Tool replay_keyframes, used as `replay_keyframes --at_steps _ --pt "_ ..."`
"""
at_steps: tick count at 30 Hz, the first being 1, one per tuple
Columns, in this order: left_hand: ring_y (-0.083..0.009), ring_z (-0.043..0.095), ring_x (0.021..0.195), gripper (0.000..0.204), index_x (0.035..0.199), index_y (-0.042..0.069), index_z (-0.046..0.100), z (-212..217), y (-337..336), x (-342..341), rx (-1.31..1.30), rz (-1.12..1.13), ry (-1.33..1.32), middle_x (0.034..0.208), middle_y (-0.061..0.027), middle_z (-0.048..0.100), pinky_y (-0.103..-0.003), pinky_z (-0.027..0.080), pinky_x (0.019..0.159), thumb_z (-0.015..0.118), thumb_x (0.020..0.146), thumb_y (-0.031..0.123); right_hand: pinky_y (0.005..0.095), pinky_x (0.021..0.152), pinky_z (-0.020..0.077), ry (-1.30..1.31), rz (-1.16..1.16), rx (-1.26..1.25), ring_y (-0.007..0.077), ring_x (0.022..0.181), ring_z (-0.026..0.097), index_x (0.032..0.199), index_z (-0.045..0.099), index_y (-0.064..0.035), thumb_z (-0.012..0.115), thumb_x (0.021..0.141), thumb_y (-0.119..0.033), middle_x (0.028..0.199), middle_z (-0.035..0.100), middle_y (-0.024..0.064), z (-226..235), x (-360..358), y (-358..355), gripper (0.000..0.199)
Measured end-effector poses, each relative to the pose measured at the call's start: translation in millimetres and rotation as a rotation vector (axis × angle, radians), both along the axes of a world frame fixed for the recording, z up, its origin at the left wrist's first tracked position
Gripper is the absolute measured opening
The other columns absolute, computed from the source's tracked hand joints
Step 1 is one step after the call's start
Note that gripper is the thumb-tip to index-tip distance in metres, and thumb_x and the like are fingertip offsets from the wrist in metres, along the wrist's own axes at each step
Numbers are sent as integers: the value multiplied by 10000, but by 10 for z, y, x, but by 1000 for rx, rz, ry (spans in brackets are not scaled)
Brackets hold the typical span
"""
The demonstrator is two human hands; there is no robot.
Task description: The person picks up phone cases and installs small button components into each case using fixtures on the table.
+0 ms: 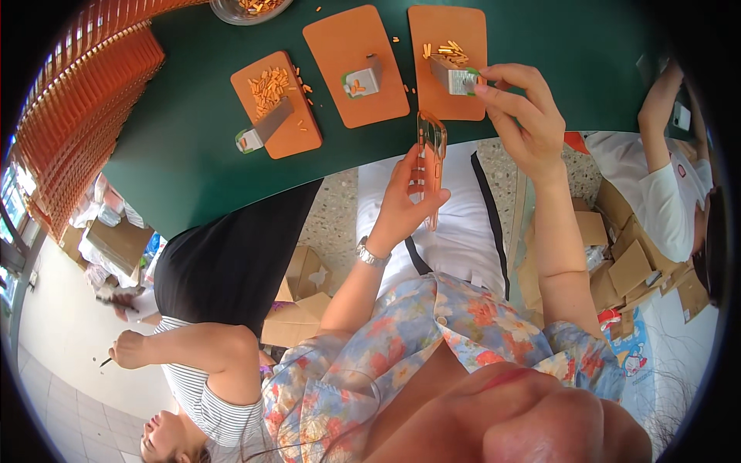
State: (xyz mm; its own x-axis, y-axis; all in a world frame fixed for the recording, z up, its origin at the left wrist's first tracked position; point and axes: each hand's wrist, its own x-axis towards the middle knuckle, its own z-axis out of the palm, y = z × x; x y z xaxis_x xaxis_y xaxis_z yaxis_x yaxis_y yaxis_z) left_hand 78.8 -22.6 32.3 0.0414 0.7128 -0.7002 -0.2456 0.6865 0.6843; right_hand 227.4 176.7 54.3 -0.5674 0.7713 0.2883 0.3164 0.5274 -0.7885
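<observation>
My left hand (pixel 407 193), with a metal watch at its wrist, grips an orange see-through phone case (pixel 432 147) upright near the table's front edge. The thumb lies along the case's side. Above and to the right, my right hand (pixel 526 116) has thumb and index finger pinched together. Their tips meet the end of a silver block with green edging (pixel 461 80); anything between them is too small to make out. The block rests on the right orange board (pixel 448 23), beside small gold-coloured pieces (pixel 449 52).
The green table (pixel 193 154) also carries a middle orange board (pixel 347 31) and a left orange board (pixel 299 143), each with a silver block. Gold pieces fill a bowl (pixel 231 14). Orange stacks (pixel 100 100) rise at left. People sit on both sides; cardboard boxes (pixel 617 255) lie below.
</observation>
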Motion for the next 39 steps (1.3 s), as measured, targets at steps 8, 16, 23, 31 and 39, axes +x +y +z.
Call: replay_keyframes --at_steps 8,16,23,31,39 --pt "-197 525 1179 854 1493 20 258 12 17 -37 -11 -26 4 1397 -131 450 -365 483 958 745 831 251 280 724 511 9 3 -13 199 868 615 938 709 -42 714 764 36 1050 652 82 -45 1 -18 191" --pt "-193 535 1160 850 1491 10 256 6 2 2 -3 -24 -5 1387 -130 461 -358 481 954 740 831 240 298 811 498 92 -45 -220 207 947 623 933 693 -44 707 789 -2 1119 654 81 -101 -19 27 151" --pt "-182 560 1107 844 1491 1 246 2 24 55 5 -25 -16 1344 -123 486 -345 483 939 730 834 215 326 887 469 65 34 -154 234 1010 617 959 675 -52 672 813 -15 1108 670 70 -125 6 70 151" --pt "-182 579 1073 838 1492 4 245 6 25 97 14 -36 0 1275 -122 507 -339 488 924 727 836 201 334 885 464 26 -8 -159 243 1027 613 1083 664 -15 663 802 25 1121 668 109 -78 -17 40 283" --pt "-186 582 1058 832 1492 4 247 24 58 107 -9 -48 -18 1262 -123 500 -342 490 919 722 833 187 314 862 477 49 17 -229 223 1039 609 1102 653 -20 643 810 21 1151 652 113 -54 -29 26 296"
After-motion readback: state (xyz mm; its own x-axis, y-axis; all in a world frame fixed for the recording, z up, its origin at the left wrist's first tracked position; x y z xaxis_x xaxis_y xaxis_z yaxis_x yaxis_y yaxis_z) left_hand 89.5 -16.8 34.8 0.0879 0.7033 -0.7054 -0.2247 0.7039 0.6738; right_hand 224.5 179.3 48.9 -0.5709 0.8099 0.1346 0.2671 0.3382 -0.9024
